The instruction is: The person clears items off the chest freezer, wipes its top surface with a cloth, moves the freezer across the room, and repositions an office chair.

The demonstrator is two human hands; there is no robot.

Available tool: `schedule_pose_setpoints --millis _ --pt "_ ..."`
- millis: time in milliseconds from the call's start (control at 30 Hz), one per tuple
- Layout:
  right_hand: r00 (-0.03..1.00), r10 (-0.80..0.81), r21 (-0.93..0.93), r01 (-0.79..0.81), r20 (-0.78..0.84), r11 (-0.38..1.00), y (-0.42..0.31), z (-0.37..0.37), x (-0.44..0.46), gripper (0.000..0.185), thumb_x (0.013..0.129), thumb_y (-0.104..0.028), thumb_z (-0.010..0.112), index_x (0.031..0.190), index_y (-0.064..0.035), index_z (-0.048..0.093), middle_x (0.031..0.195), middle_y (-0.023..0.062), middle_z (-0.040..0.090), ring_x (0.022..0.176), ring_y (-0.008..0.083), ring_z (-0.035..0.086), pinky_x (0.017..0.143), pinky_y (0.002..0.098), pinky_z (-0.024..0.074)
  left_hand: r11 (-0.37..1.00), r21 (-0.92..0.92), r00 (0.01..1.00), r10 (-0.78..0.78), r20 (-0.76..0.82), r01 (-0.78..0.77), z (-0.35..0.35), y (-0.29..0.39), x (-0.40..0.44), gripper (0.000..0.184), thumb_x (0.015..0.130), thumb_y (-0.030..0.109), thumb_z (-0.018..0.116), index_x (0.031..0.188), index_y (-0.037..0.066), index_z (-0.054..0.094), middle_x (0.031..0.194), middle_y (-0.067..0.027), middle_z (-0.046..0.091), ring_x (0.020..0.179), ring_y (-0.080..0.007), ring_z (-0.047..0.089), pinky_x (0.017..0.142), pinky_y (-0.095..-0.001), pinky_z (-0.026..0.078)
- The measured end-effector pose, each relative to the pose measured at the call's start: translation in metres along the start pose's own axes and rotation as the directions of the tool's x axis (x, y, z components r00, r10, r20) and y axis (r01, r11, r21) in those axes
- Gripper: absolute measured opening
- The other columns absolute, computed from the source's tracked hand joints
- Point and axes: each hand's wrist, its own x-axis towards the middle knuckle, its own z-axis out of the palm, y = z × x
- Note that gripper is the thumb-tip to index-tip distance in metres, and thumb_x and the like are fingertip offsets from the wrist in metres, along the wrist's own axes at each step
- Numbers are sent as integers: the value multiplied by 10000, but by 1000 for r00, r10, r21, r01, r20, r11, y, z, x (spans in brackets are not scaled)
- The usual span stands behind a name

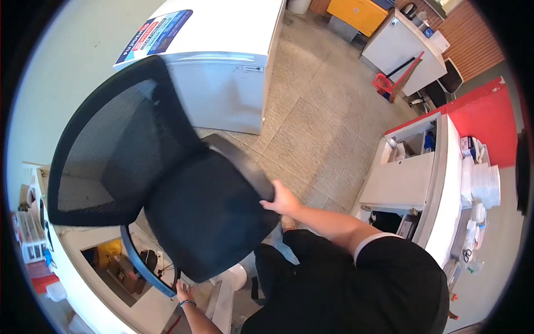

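A black office chair (208, 206) with a mesh back is in front of me, its backrest leaning toward the upper left. My right hand (282, 199) is closed around the front end of the chair's right armrest (245, 167). Low in the view, my left hand (184, 291) grips the front of the left armrest (146, 261), near the seat's front corner. A dark bracelet circles the left wrist. The chair's base is hidden under the seat.
Beyond the chair stands a white chest freezer (217, 92) with a printed sign (156, 36) on top. White counters with open compartments flank me: a left counter (83, 273) and a right cabinet (403, 178). A red dustpan (382, 83) stands farther back on the tiled floor (325, 117).
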Motion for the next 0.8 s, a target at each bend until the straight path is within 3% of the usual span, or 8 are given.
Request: schedule_pose_setpoints --millis 233,333,433,467,600,667,700,800 --pt "931 50 -223 -139 -362 965 98 -102 -54 630 555 -355 665 977 18 385 748 217 535 731 344 545 642 392 429 956 292 927 -123 354 15 86 -18 -28 626 673 369 637 1180 110 377 1195 -28 406 1113 -177 361 792 -373 345" --pt "863 85 -222 -223 -499 949 133 -135 -84 589 577 -259 663 1014 10 375 822 231 529 780 357 538 671 385 423 884 447 897 -82 435 -136 131 -16 -41 643 580 335 721 1060 -11 469 900 -69 540 618 -124 475 519 -257 411" --pt "800 105 -242 -300 -591 923 167 -166 -120 583 626 -236 642 1068 24 364 965 246 493 905 359 491 778 369 386 826 425 802 52 596 -370 182 -11 -79 650 572 352 709 1063 -9 481 890 -54 547 663 -131 492 527 -264 402" --pt "786 74 -263 -293 -614 919 185 -176 -133 601 641 -246 640 1092 34 359 1004 241 478 938 357 477 803 358 375 789 531 736 -156 659 -309 196 -8 -82 688 605 298 691 1178 70 387 1122 -54 450 938 -174 454 681 -324 399" --pt "703 289 -94 -452 -650 887 214 -212 -191 617 715 -294 609 1145 51 334 1077 212 459 994 290 455 865 335 336 809 368 578 -42 815 -460 260 -29 -113 725 575 369 705 1163 75 399 1074 -45 483 828 -166 487 547 -293 424" --pt "623 360 -60 -549 -695 834 242 -223 -218 665 698 -300 614 1174 39 296 1127 228 422 1050 326 418 883 342 323 784 408 555 -99 826 -468 292 -35 -133 832 565 367 710 1219 56 301 1101 -67 473 883 -207 490 675 -347 434" --pt "588 384 -83 -614 -712 785 245 -226 -229 709 696 -309 615 1200 34 254 1157 236 395 1070 334 402 895 349 314 659 267 399 55 915 -703 323 -85 -90 921 585 260 710 1236 -30 127 1090 -206 473 1052 -286 434 895 -326 326" --pt "432 522 146 -651 -735 745 303 -245 -259 728 698 -261 622 1202 73 217 1199 230 336 1077 319 379 907 348 296 710 280 376 -23 926 -647 364 -56 -160 852 552 140 699 1227 8 195 1060 -188 475 966 -291 487 833 -359 387"
